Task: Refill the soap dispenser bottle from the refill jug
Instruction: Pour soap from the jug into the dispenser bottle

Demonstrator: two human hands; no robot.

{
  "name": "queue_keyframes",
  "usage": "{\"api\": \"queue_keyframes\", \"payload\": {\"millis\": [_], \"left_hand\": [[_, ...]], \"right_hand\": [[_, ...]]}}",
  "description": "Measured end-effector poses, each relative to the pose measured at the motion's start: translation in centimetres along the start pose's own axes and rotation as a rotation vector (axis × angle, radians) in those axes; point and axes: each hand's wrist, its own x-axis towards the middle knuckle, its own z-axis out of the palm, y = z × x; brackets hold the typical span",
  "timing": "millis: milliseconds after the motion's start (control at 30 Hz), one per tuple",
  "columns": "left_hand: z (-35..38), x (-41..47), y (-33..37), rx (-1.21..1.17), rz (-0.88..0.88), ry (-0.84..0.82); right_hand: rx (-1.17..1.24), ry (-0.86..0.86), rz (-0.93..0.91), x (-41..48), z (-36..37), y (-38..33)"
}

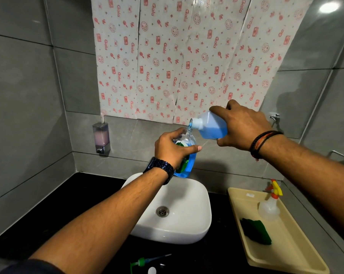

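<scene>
Blue soap in the translucent jug (211, 126) and clear, green-labelled bottle (185, 155); white basin (187, 204); cream tray (276, 244); black counter (78, 194); white paper (177, 56), red-printed; grey tiles (28, 95).

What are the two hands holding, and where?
Left hand grips the soap bottle around its body; right hand grips the tilted refill jug at its base end.

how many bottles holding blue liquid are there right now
2: the soap dispenser bottle in the left hand, and the refill jug tipped over it in the right hand.
</scene>
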Motion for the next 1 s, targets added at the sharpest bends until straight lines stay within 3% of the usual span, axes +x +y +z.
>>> {"api": "queue_keyframes", "payload": {"millis": [1000], "left_hand": [[0.19,0.06,0.15,-0.008,0.007,-0.004]], "right_hand": [[-0.011,-0.013,-0.007,-0.03,-0.29,0.20]]}}
